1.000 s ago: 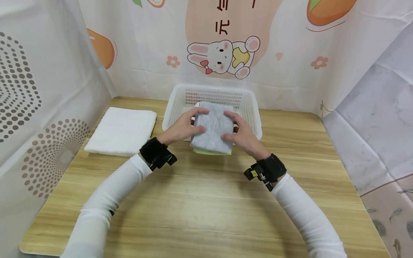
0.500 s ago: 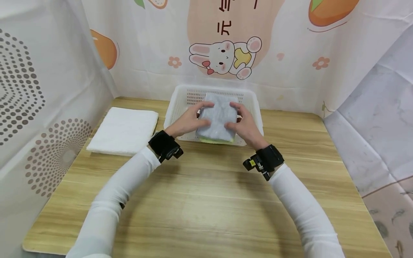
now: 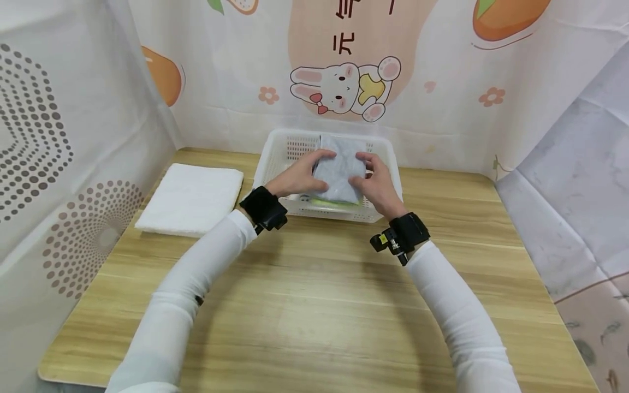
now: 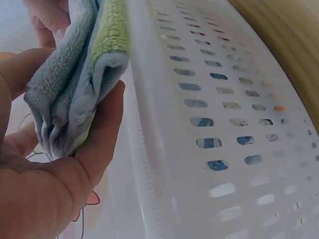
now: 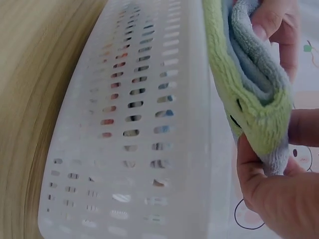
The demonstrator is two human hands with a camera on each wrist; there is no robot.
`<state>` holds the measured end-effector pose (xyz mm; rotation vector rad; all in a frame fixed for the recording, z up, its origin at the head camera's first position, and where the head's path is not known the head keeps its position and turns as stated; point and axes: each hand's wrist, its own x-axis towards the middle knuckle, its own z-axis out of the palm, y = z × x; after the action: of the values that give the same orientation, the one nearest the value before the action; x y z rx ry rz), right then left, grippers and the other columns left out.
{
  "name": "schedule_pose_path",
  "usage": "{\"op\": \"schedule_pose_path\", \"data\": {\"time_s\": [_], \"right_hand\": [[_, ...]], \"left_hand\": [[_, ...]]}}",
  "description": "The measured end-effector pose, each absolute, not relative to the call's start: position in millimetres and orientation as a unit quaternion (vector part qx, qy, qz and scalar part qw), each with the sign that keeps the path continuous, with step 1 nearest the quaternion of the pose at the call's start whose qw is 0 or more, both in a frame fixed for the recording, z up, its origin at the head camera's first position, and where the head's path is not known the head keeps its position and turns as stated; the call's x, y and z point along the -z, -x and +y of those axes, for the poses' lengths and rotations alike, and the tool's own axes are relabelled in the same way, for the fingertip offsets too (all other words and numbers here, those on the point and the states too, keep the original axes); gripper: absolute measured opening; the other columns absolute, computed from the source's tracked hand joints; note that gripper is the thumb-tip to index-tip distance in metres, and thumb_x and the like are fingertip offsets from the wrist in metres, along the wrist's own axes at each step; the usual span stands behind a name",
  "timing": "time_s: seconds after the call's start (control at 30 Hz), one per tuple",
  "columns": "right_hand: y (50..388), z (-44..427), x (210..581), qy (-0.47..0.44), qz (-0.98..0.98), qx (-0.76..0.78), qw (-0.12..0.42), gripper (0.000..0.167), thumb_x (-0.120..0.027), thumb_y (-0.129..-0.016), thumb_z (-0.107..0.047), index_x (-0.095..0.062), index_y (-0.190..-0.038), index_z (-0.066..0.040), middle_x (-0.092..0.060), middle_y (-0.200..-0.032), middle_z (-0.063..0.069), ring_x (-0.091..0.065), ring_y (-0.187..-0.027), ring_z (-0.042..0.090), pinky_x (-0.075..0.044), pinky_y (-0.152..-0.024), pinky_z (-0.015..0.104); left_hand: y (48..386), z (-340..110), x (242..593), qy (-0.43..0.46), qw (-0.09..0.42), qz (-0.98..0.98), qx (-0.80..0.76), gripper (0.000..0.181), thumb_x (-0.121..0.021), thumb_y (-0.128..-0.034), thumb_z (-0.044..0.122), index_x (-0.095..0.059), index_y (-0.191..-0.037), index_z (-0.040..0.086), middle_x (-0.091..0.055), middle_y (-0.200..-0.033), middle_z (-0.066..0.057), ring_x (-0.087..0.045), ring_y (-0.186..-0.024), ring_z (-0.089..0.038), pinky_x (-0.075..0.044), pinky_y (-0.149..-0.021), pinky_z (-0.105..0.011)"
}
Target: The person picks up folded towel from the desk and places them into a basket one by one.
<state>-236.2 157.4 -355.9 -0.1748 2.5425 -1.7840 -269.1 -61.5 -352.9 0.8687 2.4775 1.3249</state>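
A folded towel (image 3: 340,169), grey on top with a yellow-green layer showing at its near edge, is held level over the white plastic basket (image 3: 262,164). My left hand (image 3: 297,176) grips its left side, thumb on top and fingers partly underneath. Its right side is gripped by my right hand (image 3: 379,188) in the same way. In the left wrist view the towel (image 4: 75,74) shows several soft folded layers between thumb and fingers. The right wrist view shows the green layer of the towel (image 5: 249,99) beside the basket's slotted wall (image 5: 194,149).
On the table's left lies a folded white towel (image 3: 191,199). Behind the basket hangs a printed curtain (image 3: 221,82) with a rabbit picture. Coloured patches, too blurred to name, show through the basket's slots. The wooden table (image 3: 304,305) spreads out in front.
Both hands have carried the grey and green towel away from me and slightly right, from the basket's near edge to over its inside. The white towel has stayed put.
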Motion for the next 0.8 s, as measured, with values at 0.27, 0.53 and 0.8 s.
{"op": "schedule_pose_path", "data": {"time_s": [0.27, 0.53, 0.8], "right_hand": [[242, 160, 363, 0.058, 0.818, 0.572, 0.005, 0.044, -0.06, -0.096, -0.005, -0.046, -0.138, 0.001, -0.043, -0.143, 0.017, -0.05, -0.107, 0.026, -0.045, -0.083, 0.031], [244, 162, 371, 0.109, 0.857, 0.5, 0.066, 0.076, -0.062, -0.086, 0.007, -0.031, -0.154, -0.006, -0.027, -0.159, 0.014, -0.053, -0.114, 0.038, -0.046, -0.093, 0.041], [243, 162, 379, 0.13, 0.872, 0.465, 0.08, 0.079, -0.063, -0.085, 0.008, -0.028, -0.155, -0.003, -0.024, -0.16, 0.018, -0.045, -0.129, 0.04, -0.044, -0.104, 0.049]], "left_hand": [[278, -55, 357, -0.269, 0.097, 0.863, -0.417, 0.082, -0.075, -0.0842, 0.006, -0.032, -0.154, 0.008, -0.032, -0.157, -0.01, -0.031, -0.142, -0.023, -0.029, -0.115, -0.035], [281, -52, 367, -0.261, 0.102, 0.872, -0.401, 0.083, -0.074, -0.0848, 0.003, -0.029, -0.155, 0.007, -0.028, -0.159, -0.012, -0.025, -0.145, -0.025, -0.027, -0.117, -0.036], [281, -51, 380, -0.243, 0.13, 0.878, -0.392, 0.087, -0.071, -0.0849, 0.002, -0.025, -0.157, 0.011, -0.024, -0.157, -0.021, -0.036, -0.136, -0.03, -0.036, -0.111, -0.042]]}}
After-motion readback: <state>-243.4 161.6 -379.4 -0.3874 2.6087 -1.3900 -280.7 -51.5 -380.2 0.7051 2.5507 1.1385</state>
